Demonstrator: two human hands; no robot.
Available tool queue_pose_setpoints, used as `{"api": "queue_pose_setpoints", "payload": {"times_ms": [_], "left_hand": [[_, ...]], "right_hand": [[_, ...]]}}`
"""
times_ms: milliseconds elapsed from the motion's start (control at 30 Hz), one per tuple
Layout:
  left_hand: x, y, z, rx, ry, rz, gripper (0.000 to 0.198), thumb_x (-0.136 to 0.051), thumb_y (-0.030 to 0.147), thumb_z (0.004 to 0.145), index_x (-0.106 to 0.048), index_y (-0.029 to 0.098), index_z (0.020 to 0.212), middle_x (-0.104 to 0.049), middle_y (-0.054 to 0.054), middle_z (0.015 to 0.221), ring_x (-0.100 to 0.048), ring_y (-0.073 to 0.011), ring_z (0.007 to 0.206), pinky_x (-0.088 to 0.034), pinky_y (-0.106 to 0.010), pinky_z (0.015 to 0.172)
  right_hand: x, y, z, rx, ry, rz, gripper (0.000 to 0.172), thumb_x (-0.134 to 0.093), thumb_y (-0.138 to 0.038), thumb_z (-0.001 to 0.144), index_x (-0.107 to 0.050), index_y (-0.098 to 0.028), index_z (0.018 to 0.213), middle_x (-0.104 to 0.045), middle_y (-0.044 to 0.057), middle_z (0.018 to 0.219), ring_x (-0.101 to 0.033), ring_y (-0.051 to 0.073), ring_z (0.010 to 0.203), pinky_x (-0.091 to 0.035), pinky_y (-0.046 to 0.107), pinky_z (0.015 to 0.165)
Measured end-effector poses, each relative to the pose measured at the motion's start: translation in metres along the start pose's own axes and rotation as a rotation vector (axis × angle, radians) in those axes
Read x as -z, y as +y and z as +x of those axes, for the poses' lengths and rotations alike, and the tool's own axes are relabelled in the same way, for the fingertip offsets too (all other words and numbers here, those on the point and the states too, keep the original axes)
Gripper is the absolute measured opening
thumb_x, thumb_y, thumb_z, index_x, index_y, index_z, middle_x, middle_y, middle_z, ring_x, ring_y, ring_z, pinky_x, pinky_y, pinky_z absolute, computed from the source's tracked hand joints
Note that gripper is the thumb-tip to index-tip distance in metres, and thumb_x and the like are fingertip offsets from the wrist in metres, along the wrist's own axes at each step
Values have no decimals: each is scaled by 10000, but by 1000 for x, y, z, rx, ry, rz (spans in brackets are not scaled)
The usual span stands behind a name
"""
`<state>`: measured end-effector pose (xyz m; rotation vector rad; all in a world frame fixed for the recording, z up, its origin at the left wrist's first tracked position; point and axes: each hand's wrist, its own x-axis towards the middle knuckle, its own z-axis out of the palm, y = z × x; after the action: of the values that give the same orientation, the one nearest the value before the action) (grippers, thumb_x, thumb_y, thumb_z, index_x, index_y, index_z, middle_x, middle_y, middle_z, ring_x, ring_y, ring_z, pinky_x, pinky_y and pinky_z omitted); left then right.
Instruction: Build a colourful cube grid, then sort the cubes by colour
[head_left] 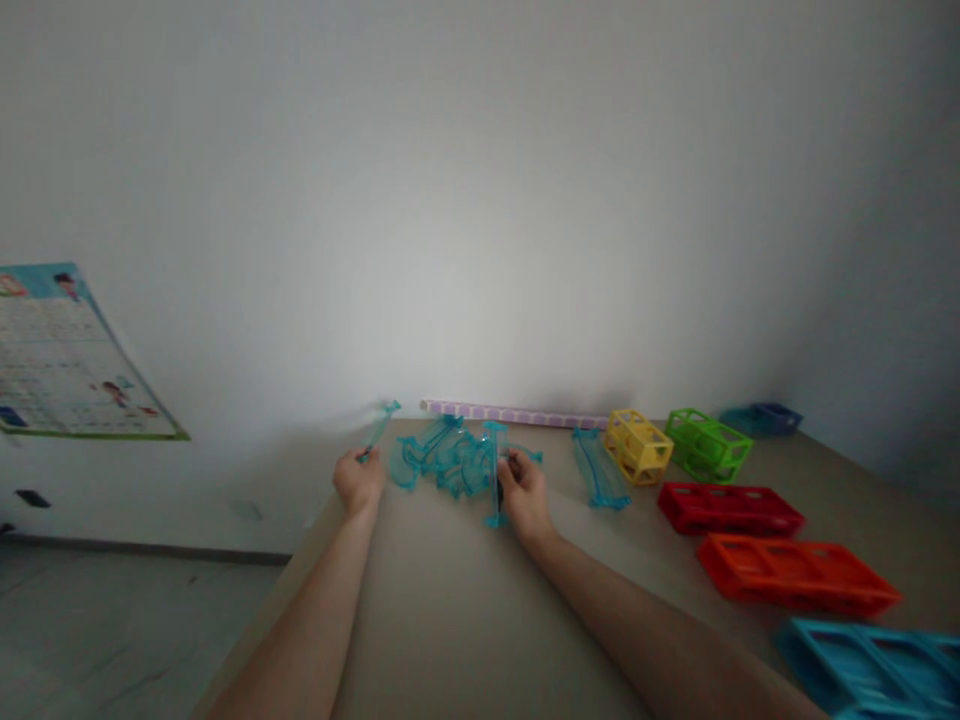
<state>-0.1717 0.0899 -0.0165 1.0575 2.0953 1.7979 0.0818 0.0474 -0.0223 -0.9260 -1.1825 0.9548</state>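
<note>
My left hand (360, 480) is closed on the lower end of a slim translucent blue plastic piece (384, 422), which tilts up and to the right. Held upright by my right hand (525, 490) is another translucent blue plastic piece (494, 470), flared at its top and bottom ends. Between my hands lies a loose pile of similar blue pieces (450, 460), some curved. To the right of my right hand, a few more translucent blue pieces (600, 470) lie nested together on the table (442, 600).
A purple patterned strip (517, 413) runs along the wall behind the pile. Rightward stand open-frame blocks: yellow (637, 447), green (706, 445), red (729, 508), orange (799, 573) and blue (885, 665). Dark blue pieces (776, 418) sit in the far corner. A poster (75, 360) hangs left.
</note>
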Motion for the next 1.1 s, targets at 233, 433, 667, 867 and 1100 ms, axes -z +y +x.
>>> {"api": "queue_pose_setpoints", "payload": {"times_ms": [233, 433, 667, 867, 1100], "left_hand": [[-13, 41, -55, 81, -283, -560, 238, -648, 385, 760, -571, 159, 747, -709, -87, 857, -695, -235, 901, -528, -417, 861], [-17, 59, -119, 352, -958, -993, 258, -804, 259, 661, -574, 146, 681, -733, -69, 828, -713, -259, 893, -510, -445, 924], [-12, 63, -126, 430, -1061, -954, 244, -797, 209, 689, -566, 136, 660, -736, -73, 824, -716, -245, 887, -530, -367, 866], [-13, 66, -131, 470, -1021, -992, 230, -800, 183, 673, -576, 133, 654, -733, -62, 784, -718, -247, 866, -535, -381, 852], [-16, 67, -133, 460, -887, -1081, 233, -798, 212, 669, -578, 139, 638, -736, -68, 779, -716, -246, 860, -533, -388, 843]], "right_hand": [[1, -4, 3, 26, 66, 72, 387, -628, -551, 742, -592, -166, 775, -628, 14, 580, -582, 156, 501, -459, 249, 485], [4, 1, 6, 69, 160, 80, 383, -599, -552, 767, -584, -170, 796, -652, 22, 661, -592, 152, 564, -469, 247, 514], [6, 7, 7, 89, 246, 46, 376, -569, -556, 797, -572, -181, 825, -608, -8, 612, -585, 157, 560, -451, 241, 473], [4, 10, 8, 110, 260, 20, 382, -553, -567, 809, -564, -188, 855, -617, -2, 641, -595, 162, 587, -461, 246, 483], [5, 10, 10, 122, 233, 0, 391, -507, -584, 831, -517, -195, 869, -593, -19, 633, -569, 138, 548, -436, 225, 464]]}}
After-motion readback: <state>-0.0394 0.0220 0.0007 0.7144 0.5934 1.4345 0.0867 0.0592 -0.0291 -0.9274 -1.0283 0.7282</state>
